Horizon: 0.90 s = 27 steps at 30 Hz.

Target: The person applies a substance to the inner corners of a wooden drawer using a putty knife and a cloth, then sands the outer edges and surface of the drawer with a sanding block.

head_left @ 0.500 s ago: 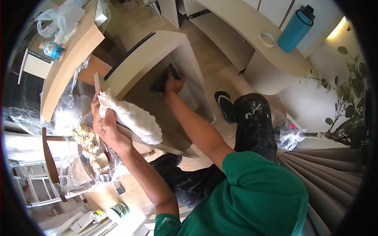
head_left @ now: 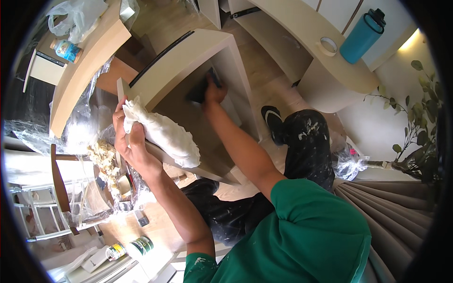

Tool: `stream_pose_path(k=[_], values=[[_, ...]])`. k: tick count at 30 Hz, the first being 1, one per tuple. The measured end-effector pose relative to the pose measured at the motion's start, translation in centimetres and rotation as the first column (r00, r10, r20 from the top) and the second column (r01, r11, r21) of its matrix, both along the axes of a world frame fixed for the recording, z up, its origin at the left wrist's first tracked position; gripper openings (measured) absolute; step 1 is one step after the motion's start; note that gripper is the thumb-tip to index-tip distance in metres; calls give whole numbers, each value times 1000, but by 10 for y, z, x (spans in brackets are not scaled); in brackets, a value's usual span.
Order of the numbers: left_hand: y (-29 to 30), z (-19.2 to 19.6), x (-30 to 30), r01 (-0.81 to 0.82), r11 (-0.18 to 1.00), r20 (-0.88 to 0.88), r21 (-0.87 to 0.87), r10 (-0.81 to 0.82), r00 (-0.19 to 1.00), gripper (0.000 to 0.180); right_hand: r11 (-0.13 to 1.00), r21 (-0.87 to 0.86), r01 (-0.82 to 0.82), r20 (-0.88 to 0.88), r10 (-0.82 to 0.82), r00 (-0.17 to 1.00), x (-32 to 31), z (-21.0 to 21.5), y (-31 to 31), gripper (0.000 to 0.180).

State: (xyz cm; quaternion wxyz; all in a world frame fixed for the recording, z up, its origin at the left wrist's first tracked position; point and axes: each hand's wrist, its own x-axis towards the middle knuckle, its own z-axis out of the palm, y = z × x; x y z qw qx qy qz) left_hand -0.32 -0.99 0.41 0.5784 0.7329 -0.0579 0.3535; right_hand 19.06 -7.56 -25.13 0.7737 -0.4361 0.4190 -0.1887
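**Cabinet box gripped and rubbed with a dark pad**

Cabinet box (head_left: 188, 61), pale and open-fronted, lies tipped in front of me. My left hand (head_left: 130, 137) is closed around its near edge panel, with a crumpled white rag (head_left: 163, 132) bunched under my fingers and draped over that edge. My right hand (head_left: 213, 92) reaches inside the box, fingers curled and pressing a dark sanding pad (head_left: 200, 89) flat against the inner wall. Beyond my right hand, a teal bottle (head_left: 361, 35) and a roll of tape (head_left: 328, 45) stand on a curved pale surface (head_left: 330, 75). Below my left hand, two small cans (head_left: 130, 249) sit on the floor.
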Motion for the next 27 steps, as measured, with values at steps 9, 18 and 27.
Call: stream_pose_path(k=[9,18,27], values=[[1,0,4,-18,1000,37,15,17,999,36,932,-357,-60,124,111,986,-13,16,6,56],[6,-3,9,-16,1000,-7,14,16,1000,47,706,-708,1,198,197,960,-28,18,11,52],[14,-3,8,-24,998,16,62,23,1000,51,740,-667,-88,464,505,728,-107,84,-48,40]])
